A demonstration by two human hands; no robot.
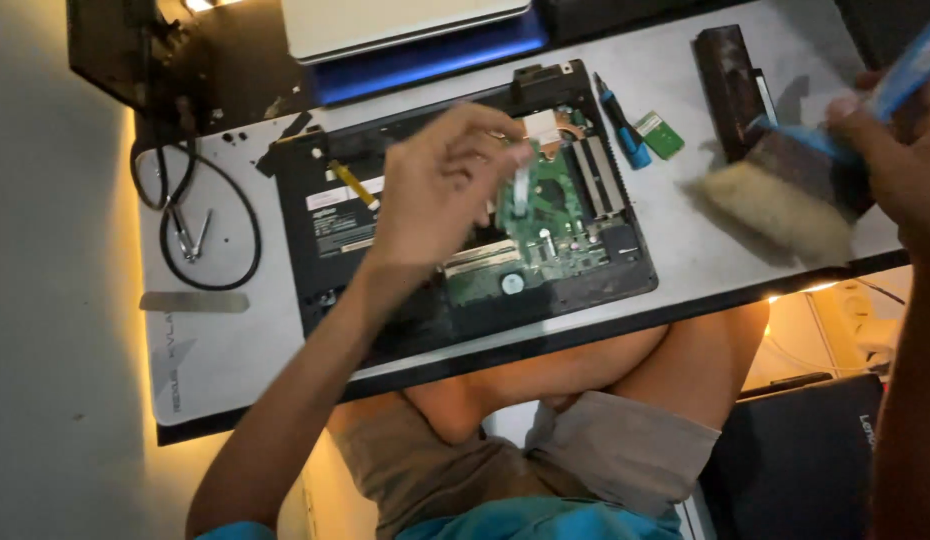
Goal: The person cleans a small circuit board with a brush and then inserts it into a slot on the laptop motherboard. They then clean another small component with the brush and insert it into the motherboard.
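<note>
Left hand (440, 185) hovers over the opened black laptop base (455, 215), fingers (500, 150) pinched together just above the green circuit board (550, 215); whether they nip a small part cannot be told. The base lies mid-table, underside up, cover off. Right hand (900, 140) is clamped on the blue handle of a wide, pale-bristled paintbrush (785, 195), bristles resting on the table beside the laptop.

Judgement: brushing a bare board calls for light strokes, bristles kept off the ribbon and connectors, the left hand steadying.

Grey table (225, 350) with dark edge, amber glow along its rim. A blue-handled screwdriver (625, 135), small green card (662, 135), dark battery block (730, 90) and a coiled black cable (200, 215) lie around. Plain wall to the left; dim room.
</note>
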